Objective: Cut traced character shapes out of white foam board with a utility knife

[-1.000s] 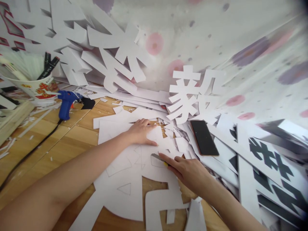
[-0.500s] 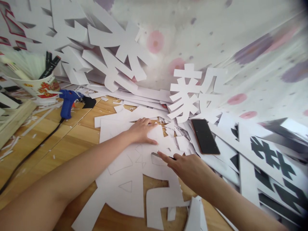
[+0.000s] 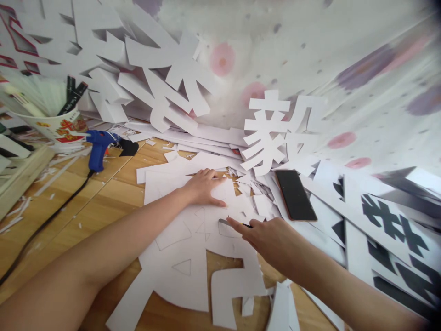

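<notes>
A large white board point(image 3: 172, 285), partly cut out along curved edges and marked with pencilled shapes, lies flat on the wooden table. My left hand point(image 3: 204, 187) rests on its upper part with fingers spread, pressing it down. My right hand point(image 3: 267, 234) is closed round a craft knife point(image 3: 224, 222). Its blade tip touches the board at a pencilled four-sided outline, just below and to the right of my left thumb. The index finger lies along the knife, and most of the handle is hidden in my hand.
A blue glue gun point(image 3: 98, 149) with a black cord lies at left near a paper cup point(image 3: 57, 126) of pens and glue sticks. A black phone point(image 3: 295, 195) rests on scraps at right. White cut-out characters point(image 3: 267, 131) lean at the back wall; black-and-white boards point(image 3: 358, 248) pile up at right.
The whole view has shifted very slightly. Both hands and the craft knife hold nearly the same place on the board.
</notes>
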### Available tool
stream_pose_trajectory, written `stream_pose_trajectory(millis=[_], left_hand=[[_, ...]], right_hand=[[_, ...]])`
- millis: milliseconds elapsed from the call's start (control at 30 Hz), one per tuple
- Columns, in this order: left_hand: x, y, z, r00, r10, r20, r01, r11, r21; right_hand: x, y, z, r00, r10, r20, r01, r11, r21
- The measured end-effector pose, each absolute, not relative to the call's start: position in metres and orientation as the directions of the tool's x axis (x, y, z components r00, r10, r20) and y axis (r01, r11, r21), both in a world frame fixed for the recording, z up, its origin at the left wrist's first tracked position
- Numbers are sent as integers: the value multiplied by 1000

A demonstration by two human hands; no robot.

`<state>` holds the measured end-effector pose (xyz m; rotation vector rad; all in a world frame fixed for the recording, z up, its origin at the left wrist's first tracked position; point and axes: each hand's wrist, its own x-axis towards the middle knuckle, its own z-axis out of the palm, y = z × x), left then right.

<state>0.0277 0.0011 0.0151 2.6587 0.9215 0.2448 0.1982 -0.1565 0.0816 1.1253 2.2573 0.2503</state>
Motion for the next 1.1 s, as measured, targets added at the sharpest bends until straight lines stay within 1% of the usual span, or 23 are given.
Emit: stream_pose_trajectory(millis=[167,467,767,1100], left_hand=[[27,1,14,781,621,69,564,-749,348],[27,2,14,782,621,53,564,-740,367],[26,1,14,786,616,57,559,-747,359],[26,1,13,788,612,68,554,-754,353]], right_hand=[[200,-156,83,-470,780,-413,663,621,417],[196,-153,94,-446,767,-462,652,632,419],[203,-153,89,-453,775,-441,636,627,450],[205,-155,91,-434,771,-465,631,629,454]])
